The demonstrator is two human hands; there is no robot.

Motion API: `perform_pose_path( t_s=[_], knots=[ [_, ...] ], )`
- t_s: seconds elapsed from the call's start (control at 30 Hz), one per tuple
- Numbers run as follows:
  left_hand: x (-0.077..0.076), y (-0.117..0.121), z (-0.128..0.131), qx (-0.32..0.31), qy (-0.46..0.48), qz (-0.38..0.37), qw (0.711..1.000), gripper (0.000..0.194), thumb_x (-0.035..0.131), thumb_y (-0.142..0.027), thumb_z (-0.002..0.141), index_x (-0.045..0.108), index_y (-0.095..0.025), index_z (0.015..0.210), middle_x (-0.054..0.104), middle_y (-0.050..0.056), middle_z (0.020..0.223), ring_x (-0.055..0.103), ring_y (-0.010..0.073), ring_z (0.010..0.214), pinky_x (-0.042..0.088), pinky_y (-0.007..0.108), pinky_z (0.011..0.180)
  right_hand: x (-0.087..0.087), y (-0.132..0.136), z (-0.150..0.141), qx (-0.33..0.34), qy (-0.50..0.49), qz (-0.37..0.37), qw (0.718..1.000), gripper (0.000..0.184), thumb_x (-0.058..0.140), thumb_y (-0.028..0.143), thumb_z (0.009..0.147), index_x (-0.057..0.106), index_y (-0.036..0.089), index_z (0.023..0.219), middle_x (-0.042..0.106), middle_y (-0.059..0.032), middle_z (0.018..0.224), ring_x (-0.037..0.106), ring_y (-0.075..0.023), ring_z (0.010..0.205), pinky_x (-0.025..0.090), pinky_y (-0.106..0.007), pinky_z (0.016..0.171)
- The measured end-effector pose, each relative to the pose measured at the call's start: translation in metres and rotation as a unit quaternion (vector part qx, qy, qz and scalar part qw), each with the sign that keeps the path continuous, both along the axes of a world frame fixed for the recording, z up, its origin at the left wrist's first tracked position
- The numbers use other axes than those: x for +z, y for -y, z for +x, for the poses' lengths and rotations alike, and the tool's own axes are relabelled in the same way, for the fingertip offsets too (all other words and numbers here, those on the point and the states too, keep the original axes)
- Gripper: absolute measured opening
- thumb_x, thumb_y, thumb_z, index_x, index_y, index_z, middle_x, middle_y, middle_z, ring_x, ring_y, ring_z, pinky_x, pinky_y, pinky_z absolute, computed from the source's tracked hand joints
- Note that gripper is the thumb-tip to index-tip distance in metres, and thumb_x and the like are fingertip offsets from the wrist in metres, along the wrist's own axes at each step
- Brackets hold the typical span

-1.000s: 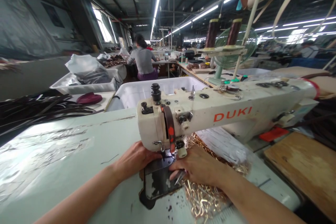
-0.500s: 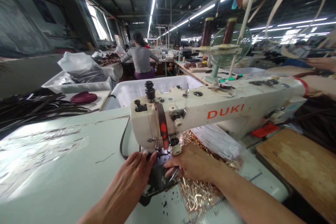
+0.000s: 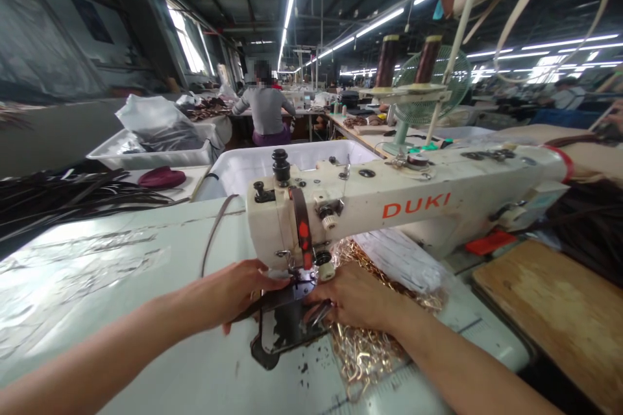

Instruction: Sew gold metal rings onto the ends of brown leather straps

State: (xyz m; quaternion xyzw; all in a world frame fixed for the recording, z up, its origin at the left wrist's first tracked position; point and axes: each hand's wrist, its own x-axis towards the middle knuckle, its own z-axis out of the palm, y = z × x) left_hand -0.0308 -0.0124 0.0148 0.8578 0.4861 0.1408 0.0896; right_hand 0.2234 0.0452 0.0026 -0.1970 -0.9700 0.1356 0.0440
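A cream DUKI sewing machine (image 3: 418, 198) stands on a pale green table (image 3: 111, 272). My left hand (image 3: 233, 292) rests just left of the needle, fingers closed on a thin dark leather strap (image 3: 214, 227) that loops up and back over the table. My right hand (image 3: 355, 298) sits to the right of the needle with a small pair of metal snips (image 3: 318, 314) between its fingers. The dark needle plate (image 3: 282, 331) lies below both hands. The needle itself is hidden behind the machine head.
A clear bag of gold metal hooks (image 3: 370, 343) lies under my right wrist. Dark straps (image 3: 58, 198) are piled at the left, white bins (image 3: 243, 172) behind, a wooden board (image 3: 549, 298) at the right. A person (image 3: 265, 113) sits ahead with their back turned.
My left hand has pulled back to the left and closed on the strap. The strap's loop has grown and swung further out over the table. My right hand has barely moved.
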Motion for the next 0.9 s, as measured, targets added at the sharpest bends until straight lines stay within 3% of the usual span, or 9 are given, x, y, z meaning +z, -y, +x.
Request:
perform_pose_path(
  t_s=[0.1,0.2,0.3,0.43,0.6,0.73,0.8,0.9],
  knots=[
    [0.012,0.007,0.005,-0.053,-0.043,-0.055,0.996,0.053,0.071,-0.028,0.075,0.057,-0.037,0.125,0.067,0.001,0.109,0.066,0.0201,0.092,0.054,0.026,0.079,0.002,0.000,0.000,0.002,-0.002,0.005,1.000,0.022,0.054,0.039,0.090,0.070,0.031,0.103,0.072,0.0019,0.085,0.065,-0.0161,0.080,0.039,-0.024,0.067],
    [0.008,0.021,0.014,-0.017,-0.057,-0.030,0.998,0.065,0.077,-0.040,0.068,0.057,-0.027,0.128,0.056,0.008,0.132,0.054,0.0293,0.119,0.047,0.040,0.098,0.003,0.001,0.000,0.007,-0.002,0.020,1.000,0.022,0.052,0.039,0.091,0.070,0.028,0.099,0.071,0.0007,0.084,0.065,-0.0168,0.079,0.038,-0.025,0.064],
    [-0.009,0.036,0.022,0.019,-0.057,-0.008,0.998,0.077,0.073,-0.049,0.070,0.048,-0.016,0.136,0.050,0.015,0.137,0.048,0.0331,0.125,0.043,0.047,0.102,0.003,0.001,0.000,0.005,0.003,0.016,1.000,0.020,0.055,0.038,0.090,0.070,0.028,0.099,0.072,0.0006,0.085,0.065,-0.0174,0.082,0.039,-0.024,0.065],
    [-0.031,0.050,0.036,0.043,-0.071,0.036,0.996,0.085,0.064,-0.058,0.076,0.036,-0.014,0.143,0.041,0.017,0.143,0.042,0.0342,0.129,0.041,0.049,0.104,0.001,0.000,0.001,0.004,-0.004,0.010,1.000,0.022,0.055,0.038,0.090,0.069,0.029,0.105,0.072,-0.0002,0.093,0.065,-0.0179,0.088,0.041,-0.025,0.069],
    [-0.036,0.068,0.064,0.065,-0.129,0.182,0.973,0.099,0.057,-0.068,0.075,0.025,-0.009,0.147,0.047,0.021,0.136,0.050,0.0335,0.121,0.053,0.039,0.092,0.002,-0.001,0.003,0.005,-0.002,0.015,1.000,0.023,0.053,0.037,0.091,0.070,0.026,0.102,0.072,-0.0019,0.095,0.065,-0.0183,0.089,0.041,-0.026,0.071],
    [-0.042,0.076,0.073,0.024,-0.175,0.253,0.951,0.100,0.058,-0.053,0.080,0.005,-0.003,0.149,0.050,0.022,0.131,0.055,0.0303,0.117,0.056,0.033,0.086,0.003,-0.001,0.003,-0.004,0.016,0.025,1.000,0.022,0.053,0.032,0.089,0.070,0.026,0.102,0.072,-0.0029,0.093,0.066,-0.0192,0.088,0.040,-0.027,0.070],
    [-0.052,0.078,0.071,0.015,-0.200,0.260,0.945,0.092,0.055,-0.040,0.083,0.003,-0.003,0.149,0.050,0.021,0.132,0.055,0.0298,0.116,0.057,0.032,0.084,0.003,-0.001,0.002,-0.009,0.022,0.024,0.999,0.022,0.054,0.030,0.087,0.070,0.026,0.102,0.072,-0.0027,0.093,0.066,-0.0193,0.087,0.040,-0.027,0.070],
    [-0.068,0.083,0.072,0.016,-0.193,0.250,0.949,0.082,0.052,-0.036,0.088,0.007,-0.007,0.150,0.049,0.017,0.134,0.053,0.0296,0.119,0.056,0.033,0.088,0.003,-0.001,0.002,-0.016,0.012,0.014,1.000,0.023,0.055,0.026,0.085,0.071,0.027,0.101,0.073,-0.0015,0.091,0.066,-0.0186,0.084,0.040,-0.026,0.070]
  ],
)
